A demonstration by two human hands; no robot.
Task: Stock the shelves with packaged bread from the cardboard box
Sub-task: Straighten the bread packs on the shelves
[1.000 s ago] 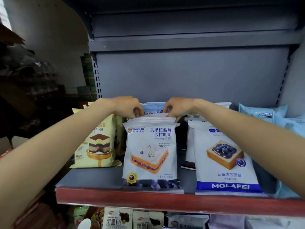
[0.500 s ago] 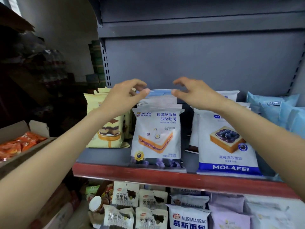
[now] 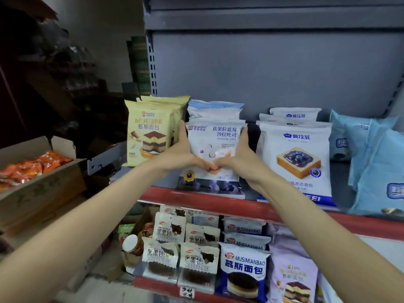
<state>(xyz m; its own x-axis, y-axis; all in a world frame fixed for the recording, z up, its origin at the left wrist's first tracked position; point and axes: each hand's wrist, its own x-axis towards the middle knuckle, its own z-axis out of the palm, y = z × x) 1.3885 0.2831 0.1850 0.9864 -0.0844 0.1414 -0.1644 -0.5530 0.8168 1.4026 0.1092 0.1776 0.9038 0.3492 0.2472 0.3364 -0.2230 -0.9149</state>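
Left hand (image 3: pixel 182 155), right hand (image 3: pixel 238 157) flank, press blueberry toast pack (image 3: pixel 215 136).

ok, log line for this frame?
step: straighten front blueberry toast pack | left hand: flat on its left edge | right hand: flat on right edge | shelf: upper

At centre frame we read "XianDu" and "真果粒蓝莓沙拉吐司", with "10%" beneath, on the white blueberry toast packet (image 3: pixel 213 147). Left of it, the yellow packet (image 3: pixel 148 133) carries "XianDu", "MOUSSE" and "慕斯面包". To the right, the white packet with the blueberry slice (image 3: pixel 295 158) shows "莫拉菲" and, lower down, "流芯面包"; its blue bottom band is partly covered and we make out only "EI". On the lower shelf, small white packets (image 3: pixel 160 254) read "黑黑包", and the blue-and-white packet (image 3: pixel 242 272) reads "MUSIMIANBAO" and "慕斯面包". Print on the pale blue bags at right is too blurred to read.
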